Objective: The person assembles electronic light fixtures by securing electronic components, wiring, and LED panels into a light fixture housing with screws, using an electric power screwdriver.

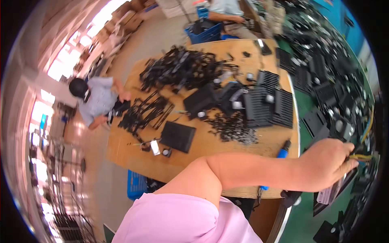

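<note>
My left hand (pixel 330 166) reaches across to the far right, over the green surface. Its fingers are bent together beside some yellow wires (pixel 360 157), and what they grip is partly hidden. Just below the hand lies a dark device with a pale metal part (pixel 330 194). A blue electric screwdriver (pixel 283 150) rests near the table's right edge, partly covered by my forearm. My right hand is out of the picture.
The wooden table (pixel 227 150) bears a heap of black plastic frames (pixel 184 67), ribbed black housings (pixel 257 105), small dark parts (pixel 233 127) and a flat black box (pixel 177 136). Many black devices (pixel 324 69) crowd the green surface. Two people work around the table; a blue crate (pixel 204 35) stands beyond.
</note>
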A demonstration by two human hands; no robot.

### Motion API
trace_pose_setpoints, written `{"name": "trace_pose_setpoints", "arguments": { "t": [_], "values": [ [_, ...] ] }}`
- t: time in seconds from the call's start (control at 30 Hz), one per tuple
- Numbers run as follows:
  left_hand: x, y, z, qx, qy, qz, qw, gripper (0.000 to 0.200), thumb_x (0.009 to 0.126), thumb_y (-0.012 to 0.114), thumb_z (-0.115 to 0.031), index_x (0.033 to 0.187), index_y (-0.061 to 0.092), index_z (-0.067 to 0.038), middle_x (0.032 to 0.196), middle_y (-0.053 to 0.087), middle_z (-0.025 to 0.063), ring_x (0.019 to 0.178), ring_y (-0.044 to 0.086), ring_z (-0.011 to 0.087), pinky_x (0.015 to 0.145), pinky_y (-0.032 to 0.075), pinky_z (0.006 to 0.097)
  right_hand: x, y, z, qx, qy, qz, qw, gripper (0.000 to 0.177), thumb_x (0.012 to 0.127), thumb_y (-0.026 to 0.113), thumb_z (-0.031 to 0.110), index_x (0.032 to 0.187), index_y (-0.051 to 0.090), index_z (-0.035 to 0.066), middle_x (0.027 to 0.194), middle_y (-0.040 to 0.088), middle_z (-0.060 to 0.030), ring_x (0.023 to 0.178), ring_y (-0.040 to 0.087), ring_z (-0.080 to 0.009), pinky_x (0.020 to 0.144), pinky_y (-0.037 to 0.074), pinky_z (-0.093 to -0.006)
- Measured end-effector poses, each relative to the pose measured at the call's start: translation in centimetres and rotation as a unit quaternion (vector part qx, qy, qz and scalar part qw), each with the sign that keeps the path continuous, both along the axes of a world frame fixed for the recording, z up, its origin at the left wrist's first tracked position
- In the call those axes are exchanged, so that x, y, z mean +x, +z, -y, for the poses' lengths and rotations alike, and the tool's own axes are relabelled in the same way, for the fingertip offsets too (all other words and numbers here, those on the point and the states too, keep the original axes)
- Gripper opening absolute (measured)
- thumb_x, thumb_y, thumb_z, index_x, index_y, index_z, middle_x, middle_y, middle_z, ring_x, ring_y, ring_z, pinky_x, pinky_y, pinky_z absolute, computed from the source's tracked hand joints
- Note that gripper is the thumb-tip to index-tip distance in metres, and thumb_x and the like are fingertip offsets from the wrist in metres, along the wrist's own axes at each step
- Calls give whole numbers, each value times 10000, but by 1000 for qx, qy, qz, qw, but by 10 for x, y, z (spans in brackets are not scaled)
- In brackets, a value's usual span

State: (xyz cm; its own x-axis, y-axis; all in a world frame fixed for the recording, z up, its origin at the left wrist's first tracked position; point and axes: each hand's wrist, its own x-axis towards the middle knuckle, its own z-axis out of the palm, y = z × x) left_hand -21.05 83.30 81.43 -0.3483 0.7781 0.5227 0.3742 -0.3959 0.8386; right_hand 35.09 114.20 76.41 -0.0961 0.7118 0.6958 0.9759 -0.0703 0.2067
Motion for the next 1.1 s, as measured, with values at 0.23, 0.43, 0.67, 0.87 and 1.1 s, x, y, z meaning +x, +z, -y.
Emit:
{"name": "trace_pose_setpoints", "arguments": {
  "t": [0.23, 0.43, 0.67, 0.87, 1.1],
  "values": [
    [-145, 51, 229, -29, 250, 15, 968, 362, 1054, 526, -289, 895, 663, 6, 563, 577, 46, 451, 562, 153, 441, 439, 319, -247, 72, -29, -146, 354, -271, 883, 388, 1042, 517, 401, 1162, 674, 66, 927, 640, -66, 736, 555, -159, 616, 429, -306],
    [-213, 32, 414, -34, 490, 11, 871, 399, 1076, 472, -356, 913, 652, -40, 634, 597, 12, 538, 551, 111, 508, 426, 288, -546, 132, 166, -358, 559, -459, 590, 335, 1036, 558, 386, 1009, 661, 68, 738, 493, 37, 563, 325, -34, 500, 234, -245],
    [-194, -8, 612, 19, 683, 96, 724, 401, 1096, 445, -326, 846, 590, -48, 684, 475, -53, 562, 421, 27, 503, 316, 209, -781, 132, 444, -478, 672, -432, 365, 236, 1006, 632, 290, 960, 665, 60, 709, 554, 36, 522, 355, -9, 465, 264, -213],
    [-165, -80, 713, -33, 807, 127, 576, 348, 1083, 469, -272, 841, 590, -54, 631, 444, -65, 557, 390, 23, 511, 291, 230, -855, 96, 624, -573, 714, -336, 223, 235, 1010, 642, 291, 975, 671, 60, 711, 601, 25, 514, 448, -24, 460, 332, -203],
    [-154, -155, 726, 140, 880, 82, 446, 333, 1094, 418, -237, 863, 561, -43, 666, 474, -20, 588, 421, 49, 531, 312, 232, -857, 82, 677, -585, 687, -353, 247, 271, 1012, 640, 307, 842, 605, 99, 640, 524, 45, 507, 391, -24, 462, 284, -201]
  ]
}}
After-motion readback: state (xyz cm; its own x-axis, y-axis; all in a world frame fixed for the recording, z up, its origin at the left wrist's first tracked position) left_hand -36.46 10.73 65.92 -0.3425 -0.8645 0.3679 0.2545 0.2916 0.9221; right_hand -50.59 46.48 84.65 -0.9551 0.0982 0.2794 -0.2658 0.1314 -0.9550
